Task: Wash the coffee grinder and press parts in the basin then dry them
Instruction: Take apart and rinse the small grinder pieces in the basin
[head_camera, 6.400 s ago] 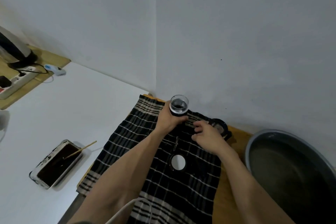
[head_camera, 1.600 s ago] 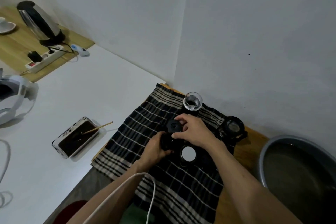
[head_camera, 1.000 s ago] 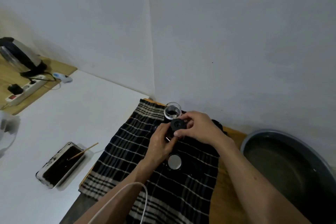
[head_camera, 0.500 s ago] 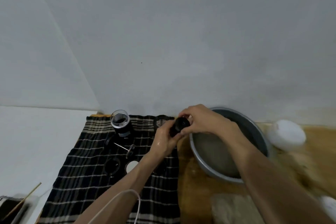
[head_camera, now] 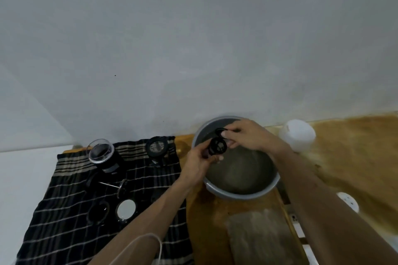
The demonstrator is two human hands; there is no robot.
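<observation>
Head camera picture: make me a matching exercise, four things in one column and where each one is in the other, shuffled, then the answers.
Things:
1. black ring-shaped part
2. glass-topped grinder
3. white container
4. round mirror-like disc

Places:
A. lying flat on the checked cloth
B. on the wooden top, right of the basin
C. standing at the cloth's far edge
D. held by both hands over the basin

Pairs: 1-D, 2-C, 3-B, 4-A
</observation>
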